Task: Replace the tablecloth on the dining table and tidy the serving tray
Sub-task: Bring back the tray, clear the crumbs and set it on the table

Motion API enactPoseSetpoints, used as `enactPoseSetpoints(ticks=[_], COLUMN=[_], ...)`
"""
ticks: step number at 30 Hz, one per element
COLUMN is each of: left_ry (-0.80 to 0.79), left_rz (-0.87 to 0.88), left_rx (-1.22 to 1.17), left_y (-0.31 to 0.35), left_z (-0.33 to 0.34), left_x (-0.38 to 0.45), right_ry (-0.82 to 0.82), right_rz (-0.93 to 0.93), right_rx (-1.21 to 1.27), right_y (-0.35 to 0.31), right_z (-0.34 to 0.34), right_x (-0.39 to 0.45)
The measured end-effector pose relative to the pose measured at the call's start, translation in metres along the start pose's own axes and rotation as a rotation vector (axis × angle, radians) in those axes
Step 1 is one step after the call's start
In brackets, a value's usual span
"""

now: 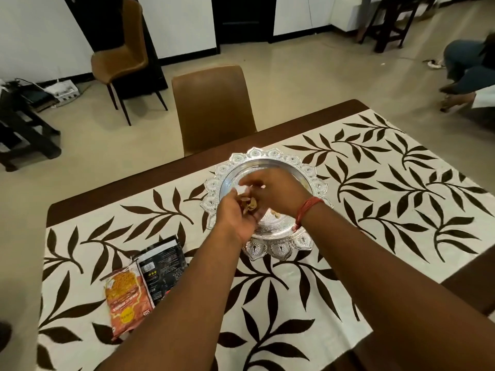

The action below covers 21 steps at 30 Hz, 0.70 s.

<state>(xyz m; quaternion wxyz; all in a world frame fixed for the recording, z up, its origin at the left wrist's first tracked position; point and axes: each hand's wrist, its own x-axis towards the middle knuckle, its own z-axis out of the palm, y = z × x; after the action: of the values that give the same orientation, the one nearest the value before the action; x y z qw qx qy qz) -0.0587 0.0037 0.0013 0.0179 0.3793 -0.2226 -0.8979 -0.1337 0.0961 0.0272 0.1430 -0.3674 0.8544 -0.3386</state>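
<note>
A round silver serving tray (278, 159) with an embossed petal rim lies on a cream tablecloth (388, 188) printed with dark brown leaves. Both my hands hover over the tray's middle. My left hand (235, 218) is cupped palm up and holds several small brownish scraps (250, 204). My right hand (273, 188), with a red thread on its wrist, has its fingers pinched together just above that pile; blur hides what they hold. A few crumbs (274, 213) lie on the tray under my right wrist.
Two snack packets, an orange one (126, 295) and a black one (162, 266), lie on the cloth at the front left. The dark wooden table (128, 194) shows along the far edge. A brown chair (214, 108) stands behind the table, and a seated person's legs (466, 68) are at the far right.
</note>
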Motion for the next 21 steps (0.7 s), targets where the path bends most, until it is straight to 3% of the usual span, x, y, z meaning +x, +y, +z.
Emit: enactPoseSetpoints(ticks=[3, 8, 13, 21], left_ry=[-0.043, -0.017, 0.002, 0.014], left_rz=[-0.068, -0.050, -0.041, -0.036], left_rx=[0.007, 0.043, 0.024, 0.068], left_y=[0.005, 0.007, 0.011, 0.008], left_z=[-0.002, -0.015, -0.022, -0.022], left_x=[-0.003, -0.004, -0.004, -0.006], right_ry=[0.160, -0.230, -0.276, -0.225], right_rz=[0.038, -0.144, -0.313, -0.292], right_rx=[-0.102, -0.590, -0.684, -0.703], right_y=[0.024, 0.054, 0.065, 0.073], right_z=[-0.002, 0.016, 0.008, 0.005], right_x=[0.020, 0.027, -0.014, -0.041])
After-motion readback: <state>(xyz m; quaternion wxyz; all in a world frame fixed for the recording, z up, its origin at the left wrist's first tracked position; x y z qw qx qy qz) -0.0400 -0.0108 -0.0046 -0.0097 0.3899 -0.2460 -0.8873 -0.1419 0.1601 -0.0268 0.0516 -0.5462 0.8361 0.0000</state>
